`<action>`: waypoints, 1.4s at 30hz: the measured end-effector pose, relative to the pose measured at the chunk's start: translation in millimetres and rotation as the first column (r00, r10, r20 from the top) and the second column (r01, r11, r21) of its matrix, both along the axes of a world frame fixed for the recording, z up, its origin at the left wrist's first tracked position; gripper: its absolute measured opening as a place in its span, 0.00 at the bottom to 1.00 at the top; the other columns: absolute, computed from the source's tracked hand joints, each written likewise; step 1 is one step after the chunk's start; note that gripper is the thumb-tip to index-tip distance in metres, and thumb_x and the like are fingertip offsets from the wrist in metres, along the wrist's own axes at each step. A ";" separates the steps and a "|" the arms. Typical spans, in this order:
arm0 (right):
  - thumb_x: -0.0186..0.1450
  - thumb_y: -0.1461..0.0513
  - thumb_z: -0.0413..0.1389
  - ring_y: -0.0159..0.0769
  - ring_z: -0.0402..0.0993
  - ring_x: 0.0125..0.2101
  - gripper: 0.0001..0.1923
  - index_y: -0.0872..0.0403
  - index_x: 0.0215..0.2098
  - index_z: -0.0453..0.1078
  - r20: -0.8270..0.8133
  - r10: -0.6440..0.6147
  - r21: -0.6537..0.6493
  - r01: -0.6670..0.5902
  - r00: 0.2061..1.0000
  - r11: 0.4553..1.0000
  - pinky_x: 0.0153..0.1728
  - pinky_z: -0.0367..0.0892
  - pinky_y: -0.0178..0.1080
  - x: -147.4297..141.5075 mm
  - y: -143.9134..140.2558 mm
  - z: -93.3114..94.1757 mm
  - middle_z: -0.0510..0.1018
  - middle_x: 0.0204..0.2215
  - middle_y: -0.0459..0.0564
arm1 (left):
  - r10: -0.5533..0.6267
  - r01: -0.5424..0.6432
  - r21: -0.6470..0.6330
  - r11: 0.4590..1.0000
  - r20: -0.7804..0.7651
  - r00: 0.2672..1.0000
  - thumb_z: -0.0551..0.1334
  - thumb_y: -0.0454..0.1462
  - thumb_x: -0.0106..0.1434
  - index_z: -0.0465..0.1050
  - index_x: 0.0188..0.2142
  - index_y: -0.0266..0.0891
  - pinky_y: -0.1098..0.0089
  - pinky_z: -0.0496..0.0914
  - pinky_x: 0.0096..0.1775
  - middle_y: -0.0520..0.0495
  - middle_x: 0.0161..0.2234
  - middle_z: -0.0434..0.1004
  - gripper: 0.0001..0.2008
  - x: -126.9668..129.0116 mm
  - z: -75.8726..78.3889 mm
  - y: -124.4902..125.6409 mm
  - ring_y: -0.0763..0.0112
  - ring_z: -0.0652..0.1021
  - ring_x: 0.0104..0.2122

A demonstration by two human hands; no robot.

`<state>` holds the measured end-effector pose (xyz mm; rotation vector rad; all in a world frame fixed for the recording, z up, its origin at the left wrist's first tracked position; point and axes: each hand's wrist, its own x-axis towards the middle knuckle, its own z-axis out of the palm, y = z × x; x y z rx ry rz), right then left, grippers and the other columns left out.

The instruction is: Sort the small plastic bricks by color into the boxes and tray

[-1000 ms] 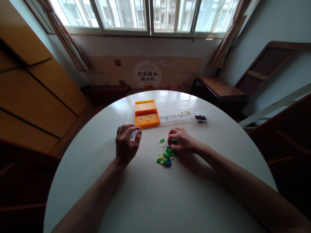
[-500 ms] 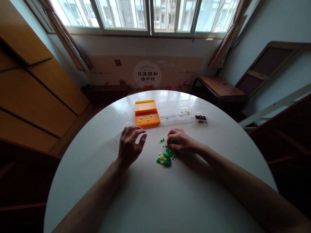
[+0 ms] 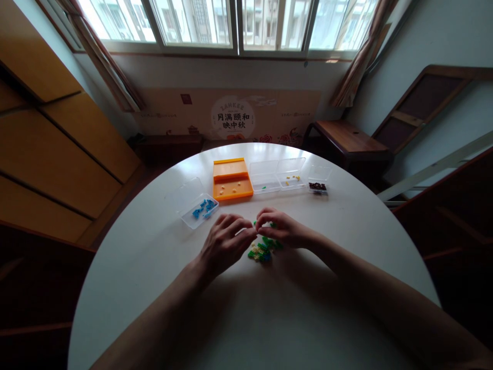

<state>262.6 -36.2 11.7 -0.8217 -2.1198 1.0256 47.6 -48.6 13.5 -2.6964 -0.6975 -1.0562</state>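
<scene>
Several blue bricks (image 3: 208,206) sat boxed at ten o'clock; mixed bricks (image 3: 262,253) lay loose at six, below left hand (image 3: 227,240) and right hand (image 3: 284,227), fingers narrowed, grip unclear.

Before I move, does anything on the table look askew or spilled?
Mildly: the clear box of blue pieces sits askew to the orange box, and a mixed pile lies loose outside any box. No damage shows.

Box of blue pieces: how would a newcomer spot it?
On the round white table, find the orange tray near the far edge. Just left and nearer the viewer sits a clear open box; unlike the other clear boxes, it holds blue pieces.
</scene>
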 end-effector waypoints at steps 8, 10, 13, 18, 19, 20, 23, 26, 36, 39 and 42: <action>0.62 0.63 0.58 0.35 0.69 0.39 0.03 0.55 0.33 0.74 -0.010 -0.011 -0.009 0.010 1.000 1.000 0.45 0.64 0.39 2.8 1.2 -2.9 0.71 0.34 0.49 | 0.101 -0.092 -0.082 0.992 0.119 0.988 0.63 0.35 0.61 0.72 0.32 0.42 0.66 0.67 0.39 0.50 0.31 0.77 0.01 -4.4 2.8 3.4 0.69 0.74 0.34; 0.58 0.68 0.59 0.36 0.69 0.40 0.06 0.54 0.33 0.76 0.082 0.011 0.019 -0.013 0.997 1.000 0.46 0.64 0.40 7.9 3.4 -4.1 0.71 0.34 0.48 | 0.242 -0.229 -0.083 0.970 0.221 0.945 0.64 0.36 0.61 0.72 0.30 0.42 0.65 0.67 0.40 0.50 0.30 0.77 0.03 -12.0 2.6 9.4 0.68 0.74 0.33; 0.53 0.72 0.59 0.39 0.68 0.43 0.14 0.52 0.35 0.77 0.226 0.068 0.040 -0.079 0.972 0.996 0.49 0.62 0.43 14.7 5.9 -4.7 0.72 0.37 0.48 | 0.515 -0.505 -0.137 0.852 0.388 0.764 0.64 0.39 0.60 0.73 0.29 0.40 0.64 0.67 0.40 0.49 0.30 0.77 0.05 -28.1 1.9 21.5 0.66 0.74 0.33; 0.54 0.68 0.61 0.41 0.66 0.45 0.13 0.50 0.38 0.77 0.355 0.118 0.043 -0.142 0.927 0.989 0.54 0.55 0.49 17.4 3.9 -2.3 0.71 0.38 0.48 | 0.739 -0.631 -0.394 0.668 0.445 0.505 0.64 0.41 0.58 0.75 0.30 0.38 0.66 0.68 0.35 0.48 0.28 0.76 0.08 -48.5 -2.9 38.4 0.67 0.75 0.30; 0.54 0.67 0.62 0.41 0.66 0.45 0.13 0.50 0.38 0.77 0.370 0.117 0.045 -0.144 0.922 0.989 0.54 0.54 0.49 16.8 2.9 -1.5 0.71 0.38 0.48 | 0.758 -0.630 -0.428 0.649 0.443 0.480 0.65 0.42 0.57 0.76 0.30 0.38 0.66 0.68 0.34 0.48 0.28 0.77 0.09 -50.2 -4.1 40.4 0.67 0.75 0.29; 0.54 0.67 0.62 0.41 0.66 0.45 0.13 0.50 0.38 0.77 0.382 0.115 0.048 -0.144 0.917 0.988 0.54 0.54 0.50 15.9 1.9 -0.8 0.71 0.38 0.48 | 0.771 -0.627 -0.454 0.633 0.440 0.459 0.65 0.42 0.57 0.76 0.30 0.38 0.67 0.69 0.33 0.48 0.28 0.77 0.09 -51.3 -5.1 41.9 0.67 0.75 0.28; 0.54 0.66 0.63 0.41 0.66 0.45 0.11 0.50 0.37 0.76 0.404 0.103 0.062 -0.139 0.909 0.988 0.53 0.54 0.49 12.8 -0.5 0.9 0.71 0.37 0.48 | 0.794 -0.621 -0.499 0.605 0.440 0.420 0.65 0.42 0.56 0.76 0.31 0.37 0.67 0.69 0.31 0.48 0.28 0.77 0.10 -52.2 -6.7 44.1 0.69 0.75 0.26; 0.55 0.65 0.63 0.41 0.66 0.44 0.09 0.50 0.35 0.76 0.402 0.085 0.083 -0.128 0.912 0.988 0.52 0.55 0.48 11.1 -1.3 0.5 0.71 0.37 0.48 | 0.791 -0.612 -0.504 0.610 0.441 0.425 0.65 0.41 0.55 0.76 0.32 0.37 0.68 0.70 0.31 0.48 0.29 0.77 0.09 -51.7 -5.9 43.7 0.69 0.74 0.26; 0.53 0.66 0.65 0.39 0.68 0.43 0.08 0.52 0.32 0.74 0.303 0.021 0.129 -0.062 0.953 0.990 0.53 0.56 0.46 13.9 3.6 -9.8 0.71 0.37 0.47 | 0.716 -0.584 -0.419 0.696 0.462 0.522 0.63 0.39 0.58 0.76 0.33 0.37 0.70 0.69 0.30 0.48 0.30 0.77 0.07 -43.9 -1.2 36.2 0.71 0.75 0.27; 0.52 0.66 0.65 0.39 0.68 0.43 0.09 0.52 0.32 0.75 0.298 -0.014 0.128 -0.025 0.954 0.991 0.52 0.57 0.46 12.4 4.4 -8.1 0.71 0.36 0.47 | 0.668 -0.564 -0.361 0.743 0.456 0.588 0.63 0.38 0.59 0.76 0.32 0.37 0.69 0.70 0.32 0.48 0.30 0.76 0.07 -40.3 0.2 32.6 0.70 0.75 0.29; 0.52 0.66 0.65 0.38 0.68 0.41 0.08 0.52 0.31 0.75 0.292 -0.043 0.133 0.004 0.955 0.991 0.52 0.58 0.46 11.7 5.1 -8.2 0.72 0.36 0.47 | 0.614 -0.520 -0.327 0.789 0.450 0.648 0.63 0.38 0.59 0.76 0.32 0.37 0.68 0.70 0.33 0.48 0.30 0.76 0.05 -37.2 0.5 29.1 0.69 0.75 0.30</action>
